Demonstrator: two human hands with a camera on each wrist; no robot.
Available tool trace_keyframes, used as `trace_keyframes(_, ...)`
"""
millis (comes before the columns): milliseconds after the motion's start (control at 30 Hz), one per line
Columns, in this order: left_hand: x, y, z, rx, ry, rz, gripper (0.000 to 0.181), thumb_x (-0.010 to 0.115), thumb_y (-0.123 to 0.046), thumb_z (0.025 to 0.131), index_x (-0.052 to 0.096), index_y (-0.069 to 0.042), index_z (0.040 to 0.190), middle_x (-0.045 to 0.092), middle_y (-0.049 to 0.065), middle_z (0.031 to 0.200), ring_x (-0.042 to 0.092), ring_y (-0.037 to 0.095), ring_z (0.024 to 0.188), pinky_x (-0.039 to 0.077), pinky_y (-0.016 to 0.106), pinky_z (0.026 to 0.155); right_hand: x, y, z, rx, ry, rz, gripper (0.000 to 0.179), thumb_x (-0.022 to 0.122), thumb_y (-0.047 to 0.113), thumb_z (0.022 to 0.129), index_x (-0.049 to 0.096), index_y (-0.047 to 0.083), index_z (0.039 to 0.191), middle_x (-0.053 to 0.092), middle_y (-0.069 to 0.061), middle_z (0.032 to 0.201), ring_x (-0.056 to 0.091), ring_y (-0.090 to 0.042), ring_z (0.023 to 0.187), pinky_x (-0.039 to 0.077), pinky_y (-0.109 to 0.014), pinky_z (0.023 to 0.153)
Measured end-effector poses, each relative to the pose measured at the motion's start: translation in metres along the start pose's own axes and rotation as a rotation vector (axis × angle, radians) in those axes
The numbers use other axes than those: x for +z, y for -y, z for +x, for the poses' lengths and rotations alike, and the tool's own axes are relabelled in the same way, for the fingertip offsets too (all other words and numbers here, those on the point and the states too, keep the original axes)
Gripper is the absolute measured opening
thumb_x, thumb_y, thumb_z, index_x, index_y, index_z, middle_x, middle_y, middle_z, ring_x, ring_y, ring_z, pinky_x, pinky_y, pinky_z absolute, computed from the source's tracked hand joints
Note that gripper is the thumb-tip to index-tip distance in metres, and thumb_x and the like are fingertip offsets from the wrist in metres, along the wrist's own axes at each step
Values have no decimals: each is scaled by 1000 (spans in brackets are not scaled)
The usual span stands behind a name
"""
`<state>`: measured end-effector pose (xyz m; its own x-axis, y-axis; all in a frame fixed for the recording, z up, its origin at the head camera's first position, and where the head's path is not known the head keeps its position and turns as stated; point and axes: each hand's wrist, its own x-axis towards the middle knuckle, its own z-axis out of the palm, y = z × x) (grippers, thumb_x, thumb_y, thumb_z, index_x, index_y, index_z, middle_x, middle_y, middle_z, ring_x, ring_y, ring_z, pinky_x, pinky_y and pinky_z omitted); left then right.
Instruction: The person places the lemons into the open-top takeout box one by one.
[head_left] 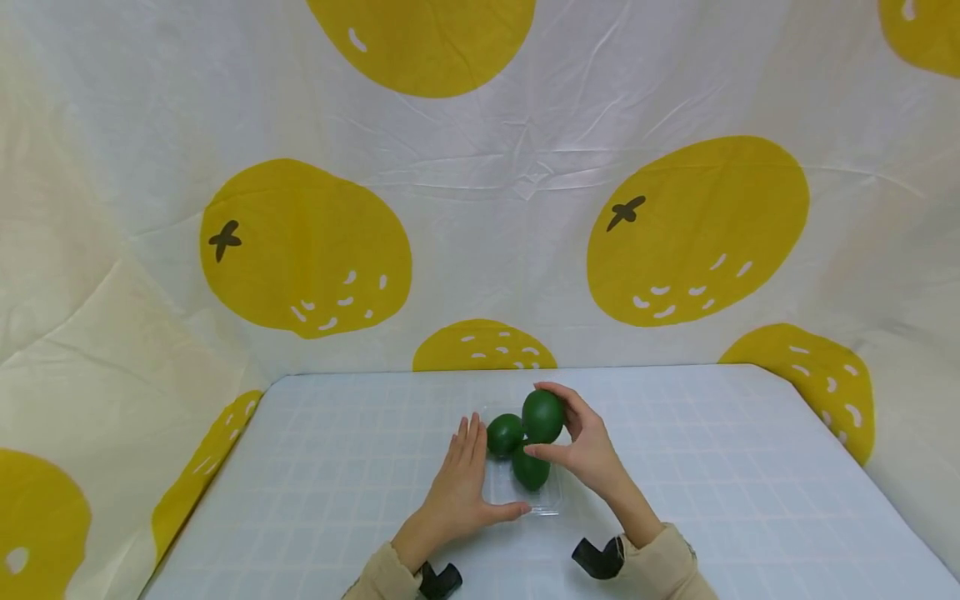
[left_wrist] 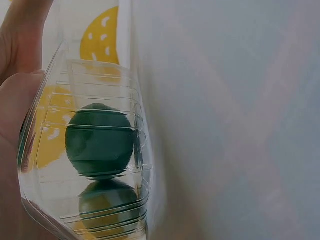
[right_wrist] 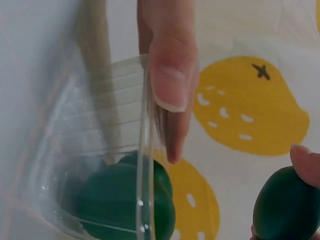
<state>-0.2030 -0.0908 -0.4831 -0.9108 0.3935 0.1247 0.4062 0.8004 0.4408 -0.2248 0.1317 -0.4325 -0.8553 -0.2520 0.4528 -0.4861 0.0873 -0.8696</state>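
A clear plastic container stands on the table with two smooth dark green oval fruits inside, one at the back left and one nearer the front. My left hand rests against the container's left side, fingers straight, thumb stretched along the front rim. Above the container's back right part, my right hand pinches a third dark green oval fruit between thumb and fingers. In the right wrist view that held fruit is apart from the container wall.
A pale checked cloth covers the table. Behind it hangs a white curtain printed with large yellow fruit shapes. Black wrist mounts sit at both sleeve cuffs.
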Motion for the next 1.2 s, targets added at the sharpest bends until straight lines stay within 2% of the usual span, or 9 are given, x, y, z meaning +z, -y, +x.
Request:
trace_keyframes(200,0,0,-1,18,-27,5,135,56,-88,70,7,3,157,-7,14,165,-5,31,151,8,50,121,16,-4,-4,-36,98,-85,84,91,2,67,50,10,140,49,-9,139,50,-26,125,40,-24,107)
trace_keyframes(333,1,0,-2,27,-32,3,135,57,-87,71,5,2,157,-7,15,165,-5,31,152,8,50,121,21,-7,-6,-61,151,-174,85,92,-1,63,53,13,137,52,-5,136,53,-22,119,49,-34,100)
trace_keyframes(467,1,1,-2,39,-42,0,134,59,-85,72,3,2,157,-5,16,165,-4,32,151,9,50,121,25,-10,-8,-92,233,-277,85,90,-3,62,54,13,136,53,1,136,54,-21,117,52,-43,92)
trace_keyframes(633,1,2,-2,39,-37,-11,134,61,-84,72,-1,-1,158,-7,14,165,-3,32,152,9,49,121,26,-12,-11,-76,354,-349,84,88,0,65,51,16,139,52,3,138,54,-20,116,51,-42,91)
trace_keyframes(733,0,2,-2,38,-29,-12,137,61,-85,70,-3,-2,158,-9,13,165,-5,31,152,9,49,121,25,-12,-11,-72,388,-368,82,87,4,66,52,16,139,53,3,137,53,-21,116,50,-45,91)
trace_keyframes(767,0,2,-2,38,-27,-10,138,60,-86,70,-4,-2,158,-9,13,165,-5,31,152,9,49,121,25,-12,-12,-75,395,-375,81,87,5,66,53,17,138,54,4,137,52,-21,118,47,-49,96)
trace_keyframes(867,0,1,-3,36,-25,-4,140,59,-87,68,-5,-1,157,-10,14,164,-6,31,151,8,49,121,23,-14,-12,-94,419,-384,77,86,7,68,54,18,137,55,4,137,50,-24,122,34,-61,107)
trace_keyframes(967,-1,0,-3,30,-20,-1,140,59,-88,68,-4,-1,157,-10,14,164,-7,30,151,8,49,121,22,-17,-12,-129,457,-378,71,85,8,71,56,19,135,55,4,138,49,-24,128,19,-70,110)
trace_keyframes(1200,-2,-1,-3,20,-7,-11,140,60,-88,67,-2,0,157,-9,14,165,-8,29,151,6,49,121,20,-19,-12,-171,529,-359,63,80,9,76,58,16,135,57,-6,138,48,-22,131,20,-73,107)
